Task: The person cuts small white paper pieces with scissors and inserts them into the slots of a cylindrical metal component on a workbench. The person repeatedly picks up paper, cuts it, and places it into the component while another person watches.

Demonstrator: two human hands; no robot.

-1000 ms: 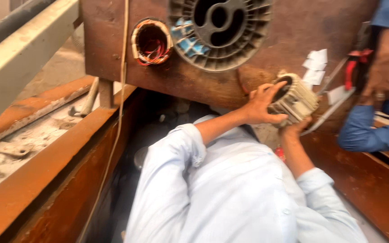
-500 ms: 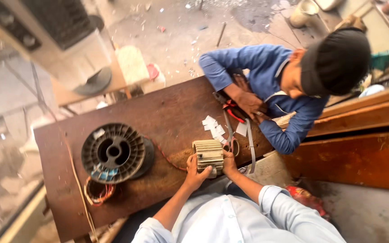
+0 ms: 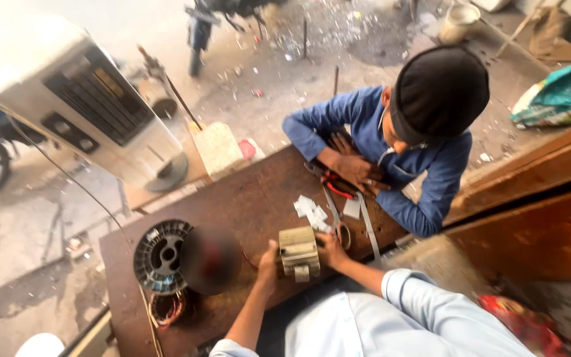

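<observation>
A small ribbed beige metal stator core [image 3: 299, 251] rests on the dark brown wooden table [image 3: 246, 198]. My left hand [image 3: 269, 263] grips its left side and my right hand [image 3: 330, 248] holds its right side. Small white paper slips [image 3: 312, 210] lie just beyond the core. Both my arms are in light blue sleeves.
A black wire spool [image 3: 162, 255] and a copper wire coil [image 3: 166, 308] sit at the table's left. Across the table a person in a blue shirt [image 3: 371, 132] leans on it, hands by red-handled pliers [image 3: 337, 186]. Metal strips [image 3: 367, 228] lie nearby. A white air cooler [image 3: 80, 99] stands beyond.
The view has swung from close over the table to wider and higher, bringing the other person and the floor into sight. Both my hands stay on the stator core.
</observation>
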